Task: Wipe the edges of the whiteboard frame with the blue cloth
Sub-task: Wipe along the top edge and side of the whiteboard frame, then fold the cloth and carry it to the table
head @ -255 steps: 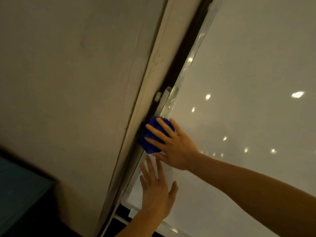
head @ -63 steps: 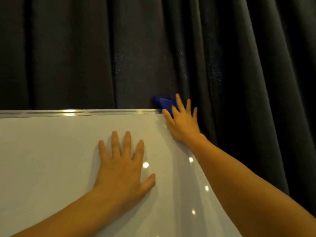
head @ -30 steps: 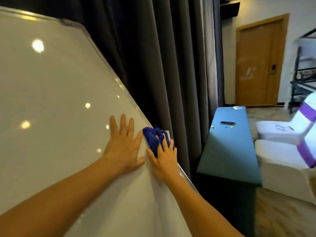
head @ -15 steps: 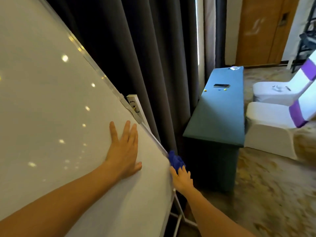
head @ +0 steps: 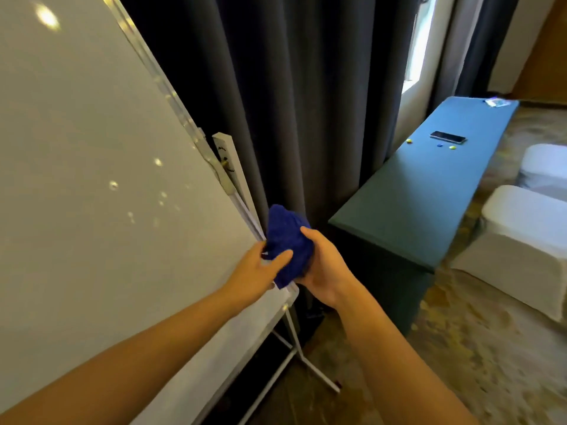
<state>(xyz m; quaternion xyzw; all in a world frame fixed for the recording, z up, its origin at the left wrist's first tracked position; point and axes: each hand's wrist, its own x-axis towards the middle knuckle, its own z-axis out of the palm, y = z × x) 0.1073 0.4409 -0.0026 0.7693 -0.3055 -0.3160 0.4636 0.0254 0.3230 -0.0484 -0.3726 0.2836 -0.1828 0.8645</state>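
Note:
The whiteboard (head: 92, 179) fills the left, tilted, with its silver right frame edge (head: 171, 96) running down to the lower right corner. The bunched blue cloth (head: 288, 240) sits just off that edge near the corner. My right hand (head: 325, 271) grips the cloth from the right. My left hand (head: 257, 271) holds it from the left, thumb and fingers on the cloth, in front of the board's edge.
Dark grey curtains (head: 306, 102) hang right behind the board. A teal-covered table (head: 423, 194) with a phone (head: 448, 137) stands to the right. White covered chairs (head: 521, 240) are beyond it. The board's white stand legs (head: 303, 360) spread on the patterned carpet.
My left hand has left the board's surface and come over to the cloth. The cloth has come off the frame edge and is now held between both hands.

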